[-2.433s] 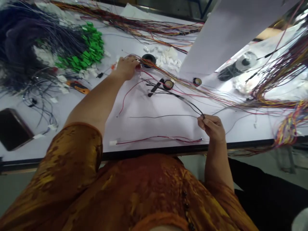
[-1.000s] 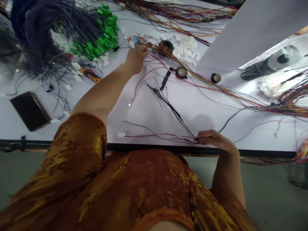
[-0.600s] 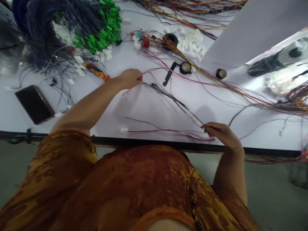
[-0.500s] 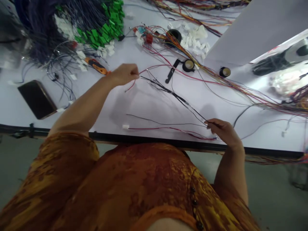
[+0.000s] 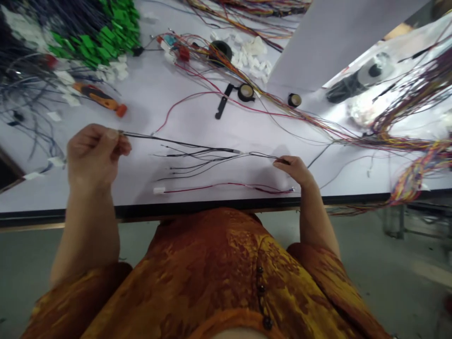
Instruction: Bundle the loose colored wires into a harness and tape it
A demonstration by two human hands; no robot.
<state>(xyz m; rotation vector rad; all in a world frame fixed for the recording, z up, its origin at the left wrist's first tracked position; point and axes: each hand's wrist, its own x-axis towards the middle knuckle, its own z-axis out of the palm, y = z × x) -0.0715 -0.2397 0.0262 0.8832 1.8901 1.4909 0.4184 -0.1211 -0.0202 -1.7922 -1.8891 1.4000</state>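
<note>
A bundle of thin black wires (image 5: 197, 145) stretches between my two hands above the white table. My left hand (image 5: 97, 153) pinches one end of it at the left. The other end sits between the fingers of my right hand (image 5: 293, 168). Several loose black wire ends fan out leftward from a pale wrapped spot (image 5: 240, 152) on the bundle. Below it, a red wire with a white connector (image 5: 159, 190) lies along the table's front edge. A long red wire (image 5: 190, 98) curves behind the bundle, its tip near the left part.
Orange-handled cutters (image 5: 100, 97) lie beyond my left hand, near green connectors (image 5: 102, 44). Black tape rolls (image 5: 246, 92), a flat black tool (image 5: 223, 101), white connectors (image 5: 254, 59) and coloured wires (image 5: 282, 113) are farther back. A white panel (image 5: 303, 52) rises behind, right of centre.
My left hand has moved left and nearer to me, pulling the black wires straighter. My right hand still holds its end. The view has shifted to the right.
</note>
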